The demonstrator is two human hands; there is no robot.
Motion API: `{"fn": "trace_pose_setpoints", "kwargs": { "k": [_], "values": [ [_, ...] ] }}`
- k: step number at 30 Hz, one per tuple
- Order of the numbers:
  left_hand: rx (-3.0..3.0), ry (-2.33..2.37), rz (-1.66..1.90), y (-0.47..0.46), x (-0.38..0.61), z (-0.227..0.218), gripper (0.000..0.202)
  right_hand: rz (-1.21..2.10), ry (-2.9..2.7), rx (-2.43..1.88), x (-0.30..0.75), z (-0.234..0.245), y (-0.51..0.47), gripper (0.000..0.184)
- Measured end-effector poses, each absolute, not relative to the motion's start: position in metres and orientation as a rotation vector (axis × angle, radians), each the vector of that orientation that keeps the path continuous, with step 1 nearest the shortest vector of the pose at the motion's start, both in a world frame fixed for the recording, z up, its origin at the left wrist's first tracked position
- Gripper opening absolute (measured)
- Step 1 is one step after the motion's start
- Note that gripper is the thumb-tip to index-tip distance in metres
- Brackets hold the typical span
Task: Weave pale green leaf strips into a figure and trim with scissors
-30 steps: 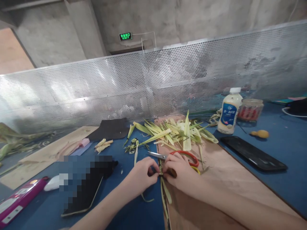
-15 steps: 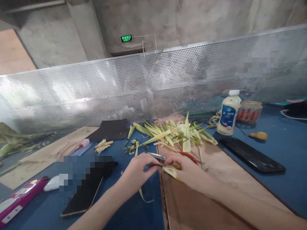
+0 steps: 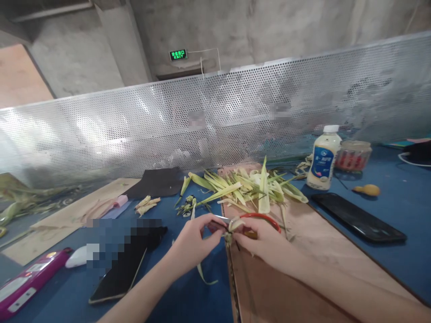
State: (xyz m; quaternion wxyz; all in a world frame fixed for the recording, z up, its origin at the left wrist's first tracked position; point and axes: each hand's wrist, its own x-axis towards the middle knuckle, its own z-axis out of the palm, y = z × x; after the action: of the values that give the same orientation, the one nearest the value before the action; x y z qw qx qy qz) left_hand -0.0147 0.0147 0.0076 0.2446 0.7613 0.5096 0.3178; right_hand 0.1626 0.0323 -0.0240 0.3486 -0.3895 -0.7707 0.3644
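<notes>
The thumb and fingers of my left hand pinch a thin dark piece, mostly covered by the fingers. Facing it, my right hand is closed on a pale corn husk strip, which curls up where it meets the dark piece. Scissors with red handles lie just behind both hands, partly hidden by them. Beyond these is a loose heap of green and pale yellow corn husk strips on a brown board.
Right of the board are a black phone, a milk bottle, a jar and a small yellow gourd-shaped thing. Leftward lie a dark flat device, a purple device and husk bits. A perforated metal screen stands behind.
Between my fingers, the husk strip has turned from lying flat, pointing down to the right, to curling upward. Both hands stay close together in nearly the same place.
</notes>
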Motion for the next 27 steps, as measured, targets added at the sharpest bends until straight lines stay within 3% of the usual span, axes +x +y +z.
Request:
{"fn": "trace_pose_setpoints", "kwargs": {
  "k": [6, 27],
  "values": [
    [1.895, 1.227, 0.932, 0.015, -0.012, 0.004, 0.016, 1.145, -1.717, -1.027, 0.159, -0.022, 0.031, 0.018],
    [1.527, 1.228, 0.948, 0.012, -0.011, 0.005, 0.017, 0.931, -1.895, -1.020, 0.162, -0.015, 0.027, 0.011]
  ]
}}
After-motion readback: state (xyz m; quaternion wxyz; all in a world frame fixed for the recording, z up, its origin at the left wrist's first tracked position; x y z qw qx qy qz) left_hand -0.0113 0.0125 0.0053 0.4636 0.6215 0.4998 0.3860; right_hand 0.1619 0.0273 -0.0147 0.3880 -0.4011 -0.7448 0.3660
